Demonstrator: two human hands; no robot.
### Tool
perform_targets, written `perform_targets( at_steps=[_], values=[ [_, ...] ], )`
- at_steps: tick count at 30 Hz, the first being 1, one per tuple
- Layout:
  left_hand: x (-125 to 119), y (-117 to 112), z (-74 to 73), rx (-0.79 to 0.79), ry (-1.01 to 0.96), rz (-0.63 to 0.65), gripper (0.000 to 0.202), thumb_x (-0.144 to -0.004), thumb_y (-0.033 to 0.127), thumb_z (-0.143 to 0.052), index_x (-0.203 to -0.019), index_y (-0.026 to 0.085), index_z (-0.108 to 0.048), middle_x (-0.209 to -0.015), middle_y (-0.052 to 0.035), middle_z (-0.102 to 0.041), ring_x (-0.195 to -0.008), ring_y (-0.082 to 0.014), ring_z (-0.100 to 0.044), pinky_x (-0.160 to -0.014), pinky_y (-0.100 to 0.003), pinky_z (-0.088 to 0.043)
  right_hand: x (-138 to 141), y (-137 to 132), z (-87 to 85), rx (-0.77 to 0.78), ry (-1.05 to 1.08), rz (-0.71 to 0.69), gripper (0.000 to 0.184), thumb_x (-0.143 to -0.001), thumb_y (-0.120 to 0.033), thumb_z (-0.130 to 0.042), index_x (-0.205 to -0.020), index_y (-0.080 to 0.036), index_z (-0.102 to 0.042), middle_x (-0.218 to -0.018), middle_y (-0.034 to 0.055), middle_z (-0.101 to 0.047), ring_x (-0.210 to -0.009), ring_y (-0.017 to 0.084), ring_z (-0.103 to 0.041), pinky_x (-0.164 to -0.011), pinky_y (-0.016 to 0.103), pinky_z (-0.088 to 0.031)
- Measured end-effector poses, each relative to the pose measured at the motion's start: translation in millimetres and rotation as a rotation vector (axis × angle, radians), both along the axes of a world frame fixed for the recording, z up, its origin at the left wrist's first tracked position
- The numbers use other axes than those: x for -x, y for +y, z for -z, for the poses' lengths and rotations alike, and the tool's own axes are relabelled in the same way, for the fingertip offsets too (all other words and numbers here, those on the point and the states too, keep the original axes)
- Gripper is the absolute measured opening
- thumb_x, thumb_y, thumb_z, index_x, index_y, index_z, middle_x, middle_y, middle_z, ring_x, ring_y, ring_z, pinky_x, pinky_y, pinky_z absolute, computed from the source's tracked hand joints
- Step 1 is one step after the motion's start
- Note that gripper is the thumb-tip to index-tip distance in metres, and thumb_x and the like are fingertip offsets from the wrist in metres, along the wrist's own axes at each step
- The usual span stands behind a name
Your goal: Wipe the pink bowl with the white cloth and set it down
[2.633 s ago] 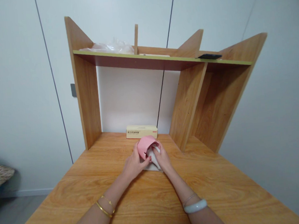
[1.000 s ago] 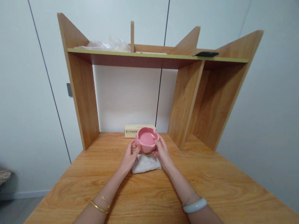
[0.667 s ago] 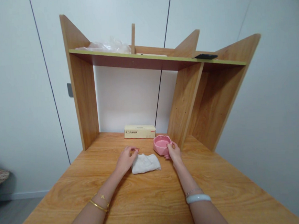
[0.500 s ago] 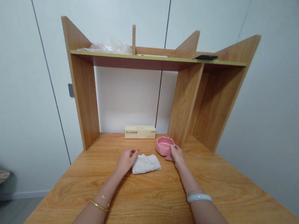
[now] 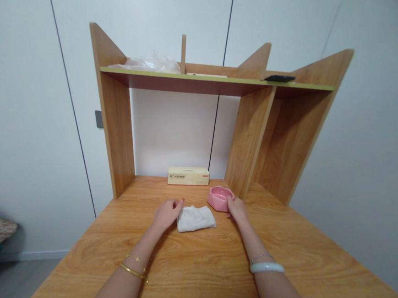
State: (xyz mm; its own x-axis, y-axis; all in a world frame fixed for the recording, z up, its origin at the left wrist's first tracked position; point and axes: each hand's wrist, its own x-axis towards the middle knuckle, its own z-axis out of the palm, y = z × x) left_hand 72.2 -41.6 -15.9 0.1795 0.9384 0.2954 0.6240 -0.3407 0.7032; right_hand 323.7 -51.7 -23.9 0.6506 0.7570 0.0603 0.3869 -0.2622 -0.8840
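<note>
A pink faceted ashtray [image 5: 217, 205] stands on the wooden desk at the right of centre, its open side up. My right hand [image 5: 236, 207] is closed on its right front edge, thumb over the rim; its other fingers are mostly hidden. A folded white cloth [image 5: 196, 219] lies flat just left of the ashtray. Beside its upper left corner rests my left hand [image 5: 167, 213], with fingers curled and the thumb pointing toward the cloth. Its fingertips are hidden, so whether they touch the cloth is unclear.
A cream box [image 5: 188, 176] with printing lies at the back of the desk [image 5: 194, 268]. Around it rises a wooden shelf unit [image 5: 119, 137]. Its upper shelf bears a clear plastic bag [image 5: 154, 63] and a flat black object [image 5: 279, 78]. Patterned fabric [image 5: 0, 229] shows far left.
The view has shifted slightly, moving the shelf to the right. The ashtray sits slightly lower against my right hand, and the pink patch beneath it no longer shows. My left hand has barely moved.
</note>
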Motion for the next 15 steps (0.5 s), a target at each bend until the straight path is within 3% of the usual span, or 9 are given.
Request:
perform_targets(
  at_steps=[2,4,7,10,15],
  values=[
    [1,3,2.2,0.014,-0.020,-0.005,0.040,-0.079,0.047,-0.040,-0.057,0.018,-0.056,-0.065,-0.0075,-0.064,-0.069,-0.0222,-0.058,-0.062,-0.027,-0.037,6,-5,-6.7,-0.092,-0.157,0.034,0.049,-0.077,-0.031,-0.042,-0.120,-0.009,-0.048,-0.103,0.0196,-0.058,-0.086,0.027,-0.061,-0.070,0.037,-0.048],
    [2,8,5.9,0.030,-0.056,0.001,0.035,-0.080,0.041,-0.041,-0.059,0.017,-0.058,-0.068,-0.0084,-0.065,-0.070,-0.0219,-0.059,-0.063,-0.027,-0.037,16,-8,-12.7,-0.232,-0.349,0.007,0.048,-0.078,-0.028,-0.040,-0.123,-0.013,-0.046,-0.117,0.0172,-0.050,-0.101,0.026,-0.054,-0.081,0.037,-0.043],
    [2,18,11.8,0.069,-0.138,0.044,0.030,-0.077,0.034,-0.042,-0.060,0.016,-0.059,-0.067,-0.0076,-0.065,-0.066,-0.0199,-0.058,-0.061,-0.027,-0.039,36,-10,-17.1,-0.376,-0.493,-0.256,0.035,-0.078,-0.023,-0.037,-0.106,-0.016,-0.057,-0.105,0.0095,-0.058,-0.098,0.021,-0.054,-0.082,0.032,-0.041],
    [2,26,15.6,0.114,-0.237,0.094,0.029,-0.074,0.033,-0.044,-0.057,0.015,-0.059,-0.060,-0.0054,-0.064,-0.060,-0.0177,-0.058,-0.058,-0.026,-0.040,54,-10,-15.6,-0.382,-0.502,-0.585,0.025,-0.077,-0.019,-0.040,-0.090,-0.017,-0.061,-0.085,0.0039,-0.062,-0.083,0.016,-0.056,-0.075,0.028,-0.041],
    [3,29,17.7,0.149,-0.370,0.106,0.026,-0.068,0.035,-0.051,-0.055,0.015,-0.061,-0.057,-0.0051,-0.064,-0.061,-0.0189,-0.060,-0.061,-0.027,-0.043,81,-19,-11.6,-0.360,-0.589,-0.759,0.009,-0.076,-0.020,-0.048,-0.074,-0.019,-0.057,-0.076,0.0010,-0.056,-0.075,0.014,-0.052,-0.069,0.025,-0.039]
  ],
)
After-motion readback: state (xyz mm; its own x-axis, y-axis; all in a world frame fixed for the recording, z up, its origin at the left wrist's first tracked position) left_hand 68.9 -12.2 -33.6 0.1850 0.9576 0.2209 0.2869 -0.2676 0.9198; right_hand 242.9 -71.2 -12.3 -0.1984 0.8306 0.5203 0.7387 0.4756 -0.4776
